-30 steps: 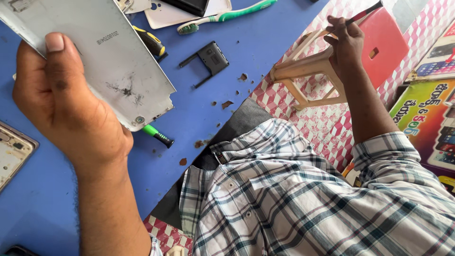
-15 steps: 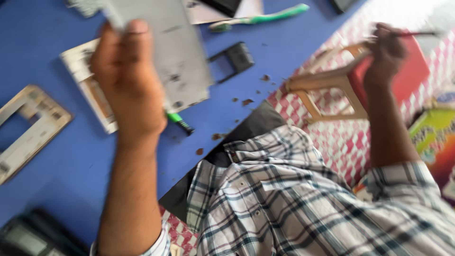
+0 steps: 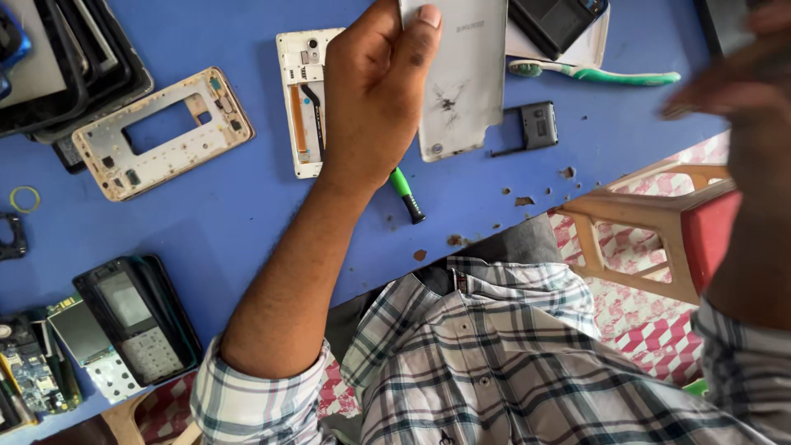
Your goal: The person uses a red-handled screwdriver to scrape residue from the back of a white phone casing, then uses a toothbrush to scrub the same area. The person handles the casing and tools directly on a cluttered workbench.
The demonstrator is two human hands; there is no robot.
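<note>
My left hand holds a white phone back cover above the blue table, thumb pressed on its scuffed face. Under the hand lies a white phone frame, and beside the wrist a green-handled screwdriver. My right hand is raised at the upper right, close to the camera and blurred. Whether it grips anything cannot be made out.
A metal mid-frame, stacked black frames, a keypad phone, a circuit board, a small black part and a green toothbrush lie on the table. A wooden stool stands at the right.
The view has swung left, so more of the table's left side shows. My left hand with the cover now sits at top centre. My right hand has come nearer the camera.
</note>
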